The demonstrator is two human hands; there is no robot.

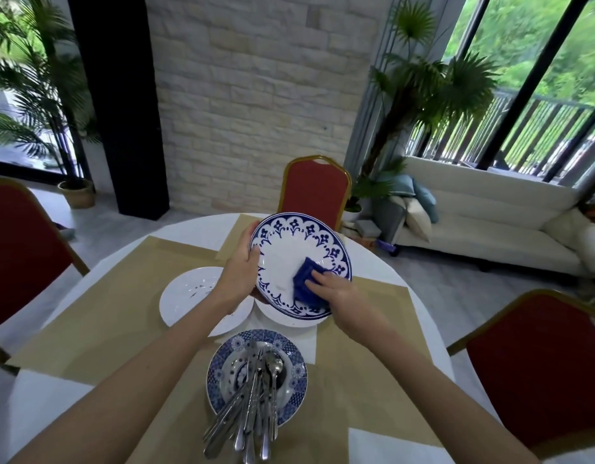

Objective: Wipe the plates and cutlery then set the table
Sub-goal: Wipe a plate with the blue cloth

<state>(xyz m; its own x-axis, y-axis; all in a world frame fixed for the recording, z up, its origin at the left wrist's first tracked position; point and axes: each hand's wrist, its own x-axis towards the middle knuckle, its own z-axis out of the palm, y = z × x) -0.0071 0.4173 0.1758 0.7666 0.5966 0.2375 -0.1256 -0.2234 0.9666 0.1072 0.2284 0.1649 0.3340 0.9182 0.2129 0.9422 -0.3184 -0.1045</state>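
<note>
My left hand (241, 266) grips the left rim of a white plate with a blue floral border (289, 252), tilted up above the table. My right hand (336, 293) presses a folded blue cloth (306, 283) against the plate's lower right face. Under it lies another white plate (282, 318), mostly hidden. A plain white plate (189, 296) lies flat to the left. Nearer me, a blue patterned plate (296, 373) carries a pile of steel cutlery (252, 403), handles pointing toward me.
The round table has a white cloth (48, 396) and tan paper mats (115, 316). Red chairs stand at the far side (314, 189), left (18, 249) and right (537, 370). A white sofa (483, 229) and potted palms are behind.
</note>
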